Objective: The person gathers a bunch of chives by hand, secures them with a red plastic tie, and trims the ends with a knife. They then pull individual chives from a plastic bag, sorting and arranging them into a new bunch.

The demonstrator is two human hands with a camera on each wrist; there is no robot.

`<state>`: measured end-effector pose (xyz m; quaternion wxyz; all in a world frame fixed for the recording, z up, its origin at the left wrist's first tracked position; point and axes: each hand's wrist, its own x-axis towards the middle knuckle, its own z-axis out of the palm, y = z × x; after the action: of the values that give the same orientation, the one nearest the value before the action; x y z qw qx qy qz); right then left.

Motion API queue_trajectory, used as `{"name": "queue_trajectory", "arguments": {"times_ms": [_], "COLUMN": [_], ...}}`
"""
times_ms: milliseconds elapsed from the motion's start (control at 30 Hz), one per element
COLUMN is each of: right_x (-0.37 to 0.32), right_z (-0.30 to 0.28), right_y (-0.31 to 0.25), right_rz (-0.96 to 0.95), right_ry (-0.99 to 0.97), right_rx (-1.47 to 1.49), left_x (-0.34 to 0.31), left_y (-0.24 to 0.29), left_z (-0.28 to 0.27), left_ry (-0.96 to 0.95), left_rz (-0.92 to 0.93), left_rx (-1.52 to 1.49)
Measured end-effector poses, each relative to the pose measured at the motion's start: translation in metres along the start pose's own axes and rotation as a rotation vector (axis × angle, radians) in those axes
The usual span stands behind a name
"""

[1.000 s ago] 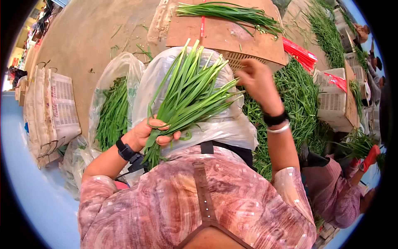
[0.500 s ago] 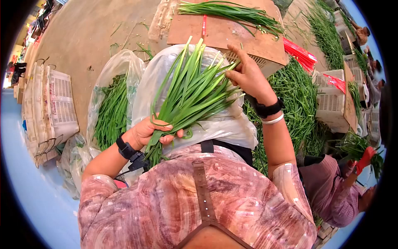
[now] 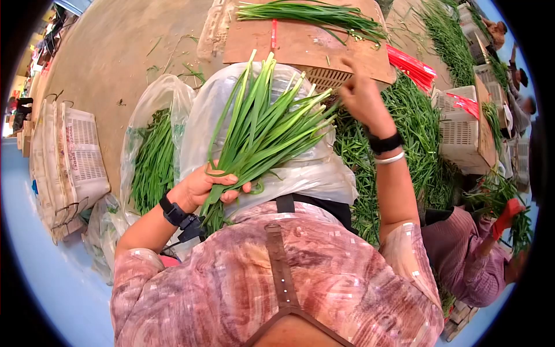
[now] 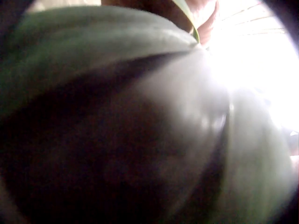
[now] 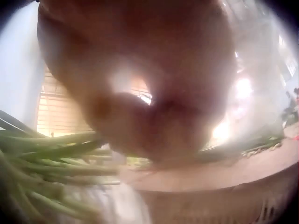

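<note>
A loose bunch of long green stalks (image 3: 263, 124) with pale ends fans upward over the lap in the head view. The left hand (image 3: 211, 185) grips its lower, leafy part, thumb across the front. Blurred leaves (image 4: 261, 154) fill much of the left wrist view. At the upper right of the bunch, the right hand (image 3: 368, 104) has its thumb side close to the pale ends, one finger extended upward. The right wrist view shows the blurred right hand (image 5: 149, 88) with curved fingers beside the stalks (image 5: 60, 163); whether it pinches one is unclear.
Ahead stands a board-topped crate (image 3: 300, 43) bearing more stalks (image 3: 312, 14) and red strips (image 3: 411, 66). A bag of greens (image 3: 155, 153) and stacked crates (image 3: 84, 150) are left. Heaped greens (image 3: 404, 144) and another person (image 3: 471, 254) are right.
The right hand has moved slightly right and down from the stalk ends since half a second ago, and is blurred. The left hand keeps its hold on the bunch.
</note>
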<state>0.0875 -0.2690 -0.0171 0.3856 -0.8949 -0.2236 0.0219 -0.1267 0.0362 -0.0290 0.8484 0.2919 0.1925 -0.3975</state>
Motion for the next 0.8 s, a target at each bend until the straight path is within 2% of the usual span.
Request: {"name": "queue_trajectory", "arguments": {"times_ms": [67,100,133,200,267,333,400,467,567,700,800], "right_x": [0.001,-0.002,-0.003,-0.014,-0.023,-0.023,-0.024,-0.020,-0.010,-0.002,-0.001], "right_z": [-0.025,-0.045,-0.061,-0.087,-0.083,-0.060,-0.030,0.007,0.029,0.059,0.067], "right_y": [0.042,0.054,0.076,0.084,0.082,0.056,-0.014,-0.031,-0.049,-0.034,-0.034], "right_rz": [-0.031,0.106,0.081,0.298,0.120,0.039,0.057,-0.027,0.041,0.053,0.302], "right_ry": [0.178,0.201,0.353,0.306,0.410,0.253,-0.134,-0.265,-0.260,-0.019,-0.074], "right_rx": [-0.226,-0.360,-0.497,-0.878,-0.874,-0.522,0.050,0.045,-0.103,0.150,0.514], "left_x": [-0.001,-0.002,-0.002,-0.002,-0.002,-0.002,-0.003,-0.004,-0.004,-0.004,-0.004], "left_y": [0.001,0.001,0.001,0.000,-0.001,-0.001,0.000,0.001,0.000,-0.003,-0.002], "left_z": [0.000,0.000,-0.001,-0.004,-0.006,-0.006,-0.006,-0.009,-0.010,-0.012,-0.011], "left_ry": [-0.004,-0.006,-0.026,-0.068,-0.122,-0.157,-0.167,-0.173,-0.170,-0.174,-0.162], "left_rz": [-0.001,0.000,-0.003,-0.010,-0.013,-0.025,-0.054,-0.068,-0.071,-0.070,-0.062], "left_rx": [-0.019,-0.029,-0.061,-0.123,-0.164,-0.216,-0.277,-0.287,-0.290,-0.305,-0.276]}}
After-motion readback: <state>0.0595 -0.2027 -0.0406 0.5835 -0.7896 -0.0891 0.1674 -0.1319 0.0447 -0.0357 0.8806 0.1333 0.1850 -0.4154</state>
